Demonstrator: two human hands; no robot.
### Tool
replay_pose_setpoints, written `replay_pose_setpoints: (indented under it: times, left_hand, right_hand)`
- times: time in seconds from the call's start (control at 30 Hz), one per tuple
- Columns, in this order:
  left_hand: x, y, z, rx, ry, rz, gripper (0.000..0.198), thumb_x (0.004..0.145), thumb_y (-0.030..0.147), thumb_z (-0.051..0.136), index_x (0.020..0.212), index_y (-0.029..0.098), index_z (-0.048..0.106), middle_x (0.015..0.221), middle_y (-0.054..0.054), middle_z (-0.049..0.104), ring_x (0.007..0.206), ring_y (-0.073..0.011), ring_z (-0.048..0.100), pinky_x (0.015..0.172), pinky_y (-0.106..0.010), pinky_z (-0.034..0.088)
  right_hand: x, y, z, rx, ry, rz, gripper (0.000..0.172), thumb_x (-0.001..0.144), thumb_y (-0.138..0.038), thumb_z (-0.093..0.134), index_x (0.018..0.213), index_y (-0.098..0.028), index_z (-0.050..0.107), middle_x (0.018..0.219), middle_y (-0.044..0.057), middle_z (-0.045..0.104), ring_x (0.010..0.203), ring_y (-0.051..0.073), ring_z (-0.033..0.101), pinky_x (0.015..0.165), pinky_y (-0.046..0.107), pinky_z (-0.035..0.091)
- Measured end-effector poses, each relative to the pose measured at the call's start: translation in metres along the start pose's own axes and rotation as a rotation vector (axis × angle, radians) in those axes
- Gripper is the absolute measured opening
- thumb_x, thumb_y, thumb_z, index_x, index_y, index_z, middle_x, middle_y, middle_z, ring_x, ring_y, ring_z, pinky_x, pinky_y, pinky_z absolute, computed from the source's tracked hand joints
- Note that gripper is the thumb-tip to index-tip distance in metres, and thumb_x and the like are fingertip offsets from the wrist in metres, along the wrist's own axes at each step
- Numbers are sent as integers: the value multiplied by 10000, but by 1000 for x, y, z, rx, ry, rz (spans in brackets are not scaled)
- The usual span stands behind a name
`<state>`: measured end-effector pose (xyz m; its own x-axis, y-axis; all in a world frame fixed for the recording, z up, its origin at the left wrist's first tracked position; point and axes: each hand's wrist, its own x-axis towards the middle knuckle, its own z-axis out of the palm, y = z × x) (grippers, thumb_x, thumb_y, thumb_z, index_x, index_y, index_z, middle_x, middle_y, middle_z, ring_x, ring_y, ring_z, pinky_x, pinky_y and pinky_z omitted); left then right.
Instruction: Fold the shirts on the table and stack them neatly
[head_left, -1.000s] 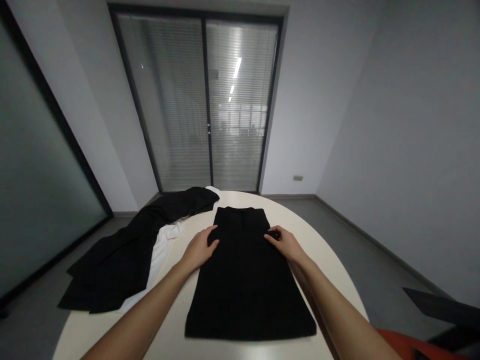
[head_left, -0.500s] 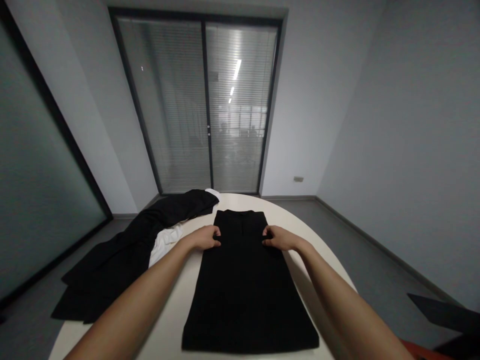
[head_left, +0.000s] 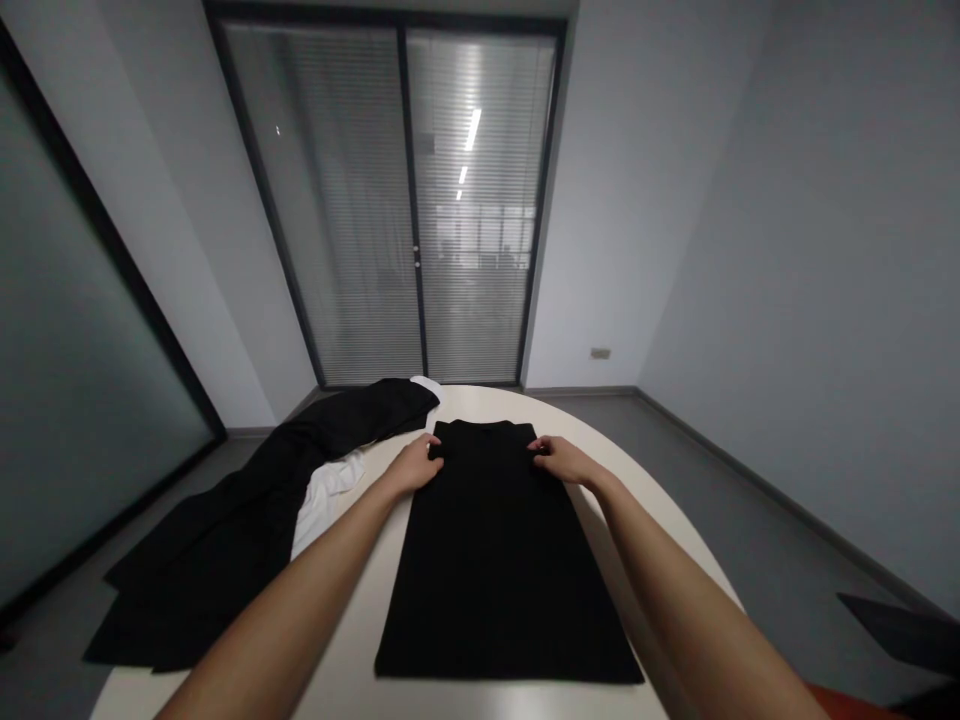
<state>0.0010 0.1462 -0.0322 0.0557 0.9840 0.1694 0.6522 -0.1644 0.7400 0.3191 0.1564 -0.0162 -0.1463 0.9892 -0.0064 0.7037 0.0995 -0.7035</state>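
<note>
The black garment lies flat on the round table, its narrow end toward the far edge and its wide hem toward the near side, where the table's own edge is out of view. The hem looks set a little right of the narrow end, though the angle of view may account for that. At the garment's left side, just short of the narrow end, is the left hand, thumb and fingers bent with a gap between them; the right hand mirrors it on the opposite side. Whether either one pinches cloth cannot be told, black on black. The step in hand seems to be straightening the garment, and it would go best with both hands level, drawing evenly outward so that neither side skews. A light touch should do, since a hard tug on one side would likely drag the hem askew. The left forearm passes close by the white cloth and black clothes along the table's left edge, the latter hanging past it, so the elbow is best kept from sweeping them. Beyond the far edge stands a glass door.
</note>
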Motion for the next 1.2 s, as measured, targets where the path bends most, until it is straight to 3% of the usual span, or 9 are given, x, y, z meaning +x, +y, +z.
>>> replay_pose_setpoints:
  times: [0.17,0.37,0.43,0.57,0.7,0.77,0.9,1.07,1.2]
  left_hand:
    - [1,-12,4,-151,2,-18,380,727,98,677,1085,188,589,745,7,705,631,-168,665,659,-273,520]
    - [34,-9,1,-281,175,-9,428,879,187,579,1289,161,460,1086,-115,713,940,-197,710,849,-325,543]
    - [36,-13,6,-284,164,-22,488,858,178,614,1316,133,451,1122,-151,700,996,-220,702,895,-356,537]
    - [18,-23,14,-255,92,11,607,782,146,693,1349,163,478,1300,-155,628,1163,-250,639,1021,-394,485]
    - [-13,-26,10,-29,190,140,537,809,198,669,1323,200,517,1461,-137,476,1390,-270,431,1168,-449,330]
    - [-30,-22,7,39,193,204,411,842,235,637,1246,203,567,1394,-127,515,1351,-260,467,1162,-440,336]
    - [-68,4,-3,112,-39,304,253,883,298,613,1118,210,635,1266,-108,606,1243,-255,552,1118,-422,389]
    - [-128,55,-20,252,-387,540,479,802,465,739,1232,287,629,1421,-63,549,1430,-319,350,1208,-543,189]
    - [-166,71,-25,295,-518,731,554,781,393,769,1295,297,588,1430,-67,540,1333,-282,478,1132,-467,357]
  right_hand:
    - [5,8,-1,-27,-46,-28,255,784,-141,579,1001,-155,712,917,47,735,831,184,667,755,259,489]
    - [33,-4,-14,-61,328,-192,280,866,-218,575,1130,-186,661,1099,77,716,1004,216,654,924,333,479]
    - [40,-2,-10,-77,341,-203,399,875,-236,596,1271,-187,582,1190,99,685,1070,223,639,974,360,465]
    - [36,11,5,-186,201,-187,626,825,-205,667,1413,-158,458,1375,157,564,1250,246,548,1076,389,404]
    - [18,22,12,-279,190,-205,538,834,-224,661,1353,-162,532,1407,153,521,1328,267,469,1129,415,346]
    - [8,23,13,-305,153,-199,446,847,-244,656,1282,-167,593,1373,144,538,1296,264,494,1119,405,356]
    - [-11,20,16,-339,90,-173,420,868,-282,649,1269,-160,613,1399,161,501,1318,272,481,1129,401,346]
    - [-34,15,20,-383,42,-123,433,872,-305,658,1277,-157,627,1455,180,455,1356,300,453,1137,415,339]
    - [-56,16,27,-329,56,-126,443,882,-328,650,1292,-164,624,1475,181,453,1354,315,460,1137,435,343]
